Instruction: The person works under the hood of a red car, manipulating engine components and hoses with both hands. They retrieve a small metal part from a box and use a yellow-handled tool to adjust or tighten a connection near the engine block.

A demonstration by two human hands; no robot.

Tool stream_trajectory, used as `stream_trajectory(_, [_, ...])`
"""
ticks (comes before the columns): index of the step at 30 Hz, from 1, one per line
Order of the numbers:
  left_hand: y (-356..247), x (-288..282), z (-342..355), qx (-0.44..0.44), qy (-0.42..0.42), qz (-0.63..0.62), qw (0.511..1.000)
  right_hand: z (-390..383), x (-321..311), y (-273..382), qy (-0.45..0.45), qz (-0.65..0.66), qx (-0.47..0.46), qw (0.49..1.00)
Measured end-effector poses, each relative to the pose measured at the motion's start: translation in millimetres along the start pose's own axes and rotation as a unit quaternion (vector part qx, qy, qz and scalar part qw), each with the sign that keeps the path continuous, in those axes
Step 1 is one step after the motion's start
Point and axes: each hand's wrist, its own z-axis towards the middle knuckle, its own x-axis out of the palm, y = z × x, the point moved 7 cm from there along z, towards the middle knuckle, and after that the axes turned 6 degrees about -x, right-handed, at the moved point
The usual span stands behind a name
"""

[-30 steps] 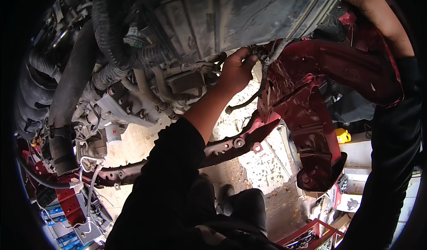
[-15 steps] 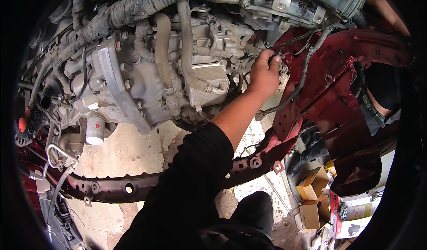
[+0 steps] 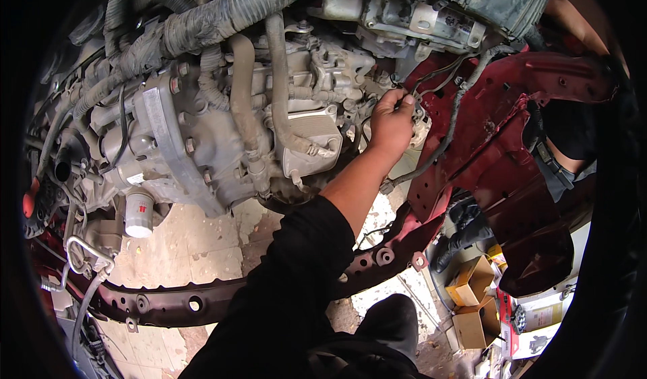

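Note:
My left hand (image 3: 392,128) reaches up between the engine and a dark red body panel (image 3: 485,130). Its thumb and fingers are closed in a pinch, and what is between the fingertips is hidden. Thin dark wires (image 3: 431,79) run close to the thumb. A sheathed wiring harness (image 3: 450,126) hangs just right of the hand, against the panel. To the left of the wrist is a ribbed metal oil cooler (image 3: 311,146) with a grey hose (image 3: 280,89) joined to it. My right hand is out of view.
A white oil filter (image 3: 139,216) hangs under the dusty engine and gearbox (image 3: 209,136). The dark red crossmember (image 3: 172,303) curves across in front of me. Another person's arm (image 3: 573,22) shows at upper right. Open cardboard boxes (image 3: 475,322) stand at lower right.
The view has shifted slightly, so the engine sits a little lower and further left. My left hand keeps its pinch in about the same place beside the panel.

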Motion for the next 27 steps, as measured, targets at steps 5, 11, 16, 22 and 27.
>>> stream_trajectory(5, [11,11,9,0.047,0.046,-0.122,0.99,7,-3,2,0.007,-0.006,-0.004,1.0])
stream_trajectory(11, [19,14,12,0.083,0.053,-0.154,0.983,1,-2,-1,0.008,-0.009,-0.011,1.0])
stream_trajectory(16, [22,12,12,0.051,0.074,-0.168,0.982,8,2,0,0.017,-0.017,-0.018,1.0])
stream_trajectory(22, [27,10,16,0.053,0.085,-0.224,0.969,-1,3,0,-0.006,-0.025,-0.025,0.999])
stream_trajectory(27, [30,9,21,0.044,0.111,-0.247,0.962,-1,6,-1,-0.002,-0.026,-0.025,0.999])
